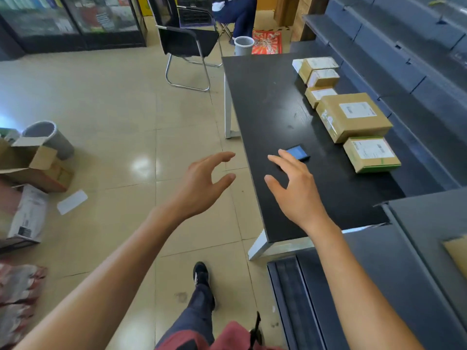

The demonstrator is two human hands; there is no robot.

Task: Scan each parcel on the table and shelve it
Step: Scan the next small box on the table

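- Left hand (202, 184): raised over the tiled floor (121, 102), just left of the surface edge; fingers and thumb spread in a loose curve, holding nothing.
- Right hand (294, 188): raised over the near part of the black surface (262, 97); fingers relaxed and extended, holding nothing. Its fingertips overlap the near end of a dark handheld device with a blue screen (298, 152); contact cannot be determined.
- Parcels: a row of brown cardboard boxes lies beyond and to the right of the right hand, along the far edge of the surface beside the dark shelving (404, 61).
- Nearest parcel (371, 154): small, flat, with green trim on its sides and a white shipping label on top; the print is too small to read.
- Large parcel (353, 116): just beyond the nearest one; white label on top, taped side with printing that cannot be read.
- Small parcels (319, 72): three or so farther along the row, close together, each with a white label; text illegible.
- Left of the left hand, on the floor: an open cardboard box (32, 160), a grey waste bin (50, 138) and a white slip of paper (72, 201).
- Beyond both hands: a black cantilever chair (187, 46), a second grey bin (243, 45), and a seated person in dark trousers (240, 13).
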